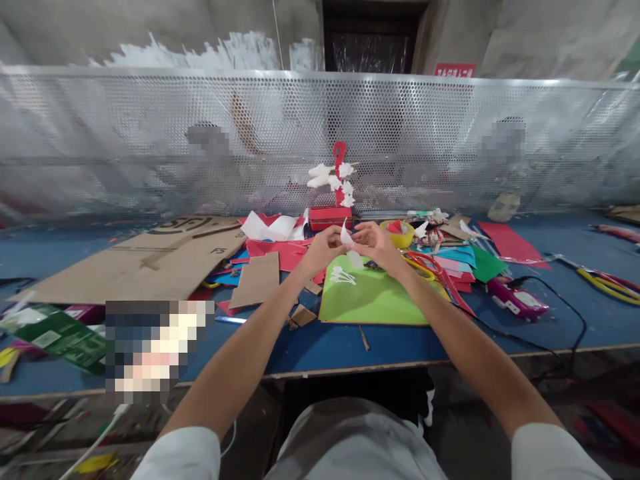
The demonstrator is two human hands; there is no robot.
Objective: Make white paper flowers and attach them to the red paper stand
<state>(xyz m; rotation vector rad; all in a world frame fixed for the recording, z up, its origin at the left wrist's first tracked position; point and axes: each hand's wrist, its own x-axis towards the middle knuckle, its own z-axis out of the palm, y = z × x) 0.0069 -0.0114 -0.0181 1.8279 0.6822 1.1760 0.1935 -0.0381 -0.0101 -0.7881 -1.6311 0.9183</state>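
My left hand (pixel 324 247) and my right hand (pixel 376 244) meet above a green sheet (pixel 380 300) on the blue table (pixel 350 343). Both pinch a small white paper piece (pixel 346 235) between their fingertips. Another white scrap (pixel 356 260) hangs just below the hands, and white cut shapes (pixel 343 275) lie on the green sheet. Behind the hands stands a red paper model with white flowers (pixel 336 183) on a red box base (pixel 330 217).
Large cardboard sheets (pixel 145 263) lie at left, coloured paper scraps (pixel 470 263) and red scissors (pixel 440 270) at right. A yellow tape roll (pixel 400 233), a pink glue gun (pixel 517 299) with black cable, and a perforated metal screen (pixel 150 140) behind. People sit beyond the screen.
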